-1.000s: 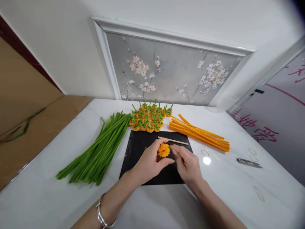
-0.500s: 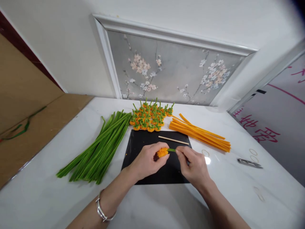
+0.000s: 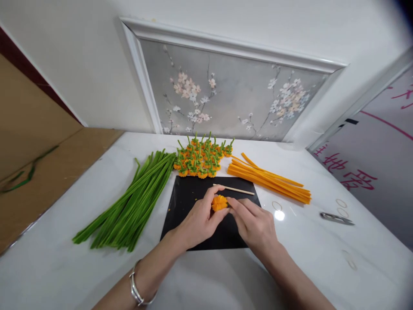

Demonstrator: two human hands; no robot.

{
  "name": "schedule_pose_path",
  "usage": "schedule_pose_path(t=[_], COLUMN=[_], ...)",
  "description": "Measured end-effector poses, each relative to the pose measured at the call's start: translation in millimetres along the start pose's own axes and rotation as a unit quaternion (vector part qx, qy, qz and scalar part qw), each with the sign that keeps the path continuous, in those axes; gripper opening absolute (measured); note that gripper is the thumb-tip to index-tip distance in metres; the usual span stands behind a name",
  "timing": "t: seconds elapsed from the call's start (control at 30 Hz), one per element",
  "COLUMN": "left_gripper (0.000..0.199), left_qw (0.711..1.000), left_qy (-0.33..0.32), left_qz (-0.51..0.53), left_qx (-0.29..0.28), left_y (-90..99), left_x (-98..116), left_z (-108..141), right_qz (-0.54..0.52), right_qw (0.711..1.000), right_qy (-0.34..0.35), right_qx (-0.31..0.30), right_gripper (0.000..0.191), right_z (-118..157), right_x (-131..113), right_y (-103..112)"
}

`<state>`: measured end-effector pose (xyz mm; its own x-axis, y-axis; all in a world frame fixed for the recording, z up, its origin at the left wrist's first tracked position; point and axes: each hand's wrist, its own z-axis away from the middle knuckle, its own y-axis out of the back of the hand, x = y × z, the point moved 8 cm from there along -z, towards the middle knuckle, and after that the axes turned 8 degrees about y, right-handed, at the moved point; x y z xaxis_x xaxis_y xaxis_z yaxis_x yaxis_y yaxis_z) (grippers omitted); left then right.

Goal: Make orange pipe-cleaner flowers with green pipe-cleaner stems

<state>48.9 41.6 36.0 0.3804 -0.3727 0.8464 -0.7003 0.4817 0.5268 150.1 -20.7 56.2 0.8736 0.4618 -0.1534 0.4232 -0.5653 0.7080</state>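
Note:
Between both hands, above the black mat (image 3: 183,215), is an orange pipe-cleaner flower (image 3: 219,203). My left hand (image 3: 201,217) curls around it from the left, thumb below and index finger above. From the right, my right hand (image 3: 253,219) pinches close against the flower's side; its green stem is mostly hidden by those fingertips. Behind the hands a thin wooden stick (image 3: 237,189) lies on the mat. A cluster of finished orange flowers with upright green stems (image 3: 201,159) stands at the mat's far edge.
Green pipe cleaners (image 3: 129,204) lie in a bundle at left, orange pipe cleaners (image 3: 269,178) at right. Thread snips (image 3: 336,218) and several rubber bands (image 3: 276,206) rest on the white table (image 3: 309,254). A wall with a framed floral panel (image 3: 232,94) rises behind.
My right hand has slid left along the green stem to the flower, covering the stem. The flower has turned its orange petals more toward me. The view has shifted slightly.

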Motion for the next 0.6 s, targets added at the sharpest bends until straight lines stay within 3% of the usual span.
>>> schedule_pose_path(t=[0.13,0.33,0.47,0.6], left_gripper=[0.041,0.045,0.032,0.031], left_qw=[1.000,0.996,0.965,0.933], left_qy=[-0.006,0.005,0.052,0.081], left_qz=[-0.001,0.080,0.235,0.307], left_qx=[-0.005,-0.033,-0.103,-0.169], left_y=[-2.6,-0.7,-4.4,-15.5], left_x=[2,-1,-12,-13], left_z=[1,0,-4,-4], right_qz=[0.044,-0.017,-0.032,-0.067], right_qw=[0.998,0.997,0.991,0.985], right_qy=[-0.015,-0.052,-0.092,-0.127], right_qx=[0.031,0.056,0.089,0.099], right_gripper=[0.020,0.021,0.020,0.021], right_z=[3,4,5,6], right_x=[1,10,20,27], right_y=[8,11,18,19])
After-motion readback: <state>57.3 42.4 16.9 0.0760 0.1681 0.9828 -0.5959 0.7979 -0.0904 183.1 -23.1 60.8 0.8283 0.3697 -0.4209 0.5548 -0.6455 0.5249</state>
